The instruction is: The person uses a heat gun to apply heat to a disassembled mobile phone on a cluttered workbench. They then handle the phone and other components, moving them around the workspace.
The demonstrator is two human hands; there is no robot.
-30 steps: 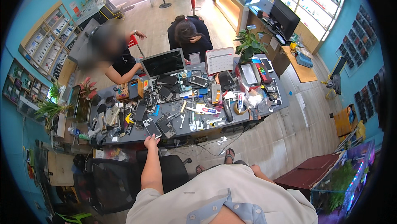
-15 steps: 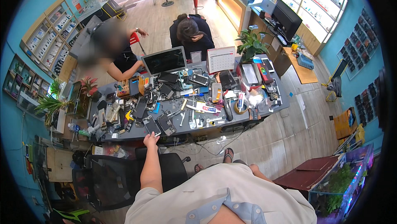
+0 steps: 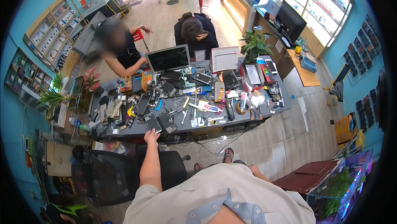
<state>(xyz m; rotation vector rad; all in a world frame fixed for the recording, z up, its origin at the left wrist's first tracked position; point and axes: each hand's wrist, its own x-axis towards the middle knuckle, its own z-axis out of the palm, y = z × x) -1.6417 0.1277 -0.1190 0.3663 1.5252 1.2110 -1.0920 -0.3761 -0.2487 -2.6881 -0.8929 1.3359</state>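
My left hand [image 3: 151, 137] reaches over the near edge of the cluttered grey desk [image 3: 124, 133]. Its fingers close on the near end of a dark smartphone [image 3: 152, 122], which lies at a slant. Right beside that phone is an opened phone body [image 3: 168, 123] with its inner parts showing. A small white-handled tool [image 3: 184, 117] and a white tube [image 3: 210, 108] with blue and red print lie farther right. My right hand is out of sight; bare skin shows past the right side of my shirt, with no fingers visible.
A laptop [image 3: 168, 59] and a desk calendar [image 3: 224, 59] stand at the desk's far side, among several phones and parts. Two people sit beyond it. A black office chair [image 3: 171, 168] stands below my left arm; cables [image 3: 215, 145] hang under the desk.
The view has shifted slightly, so the desk sits a little farther right in it. My left hand stays at the phone's near end.
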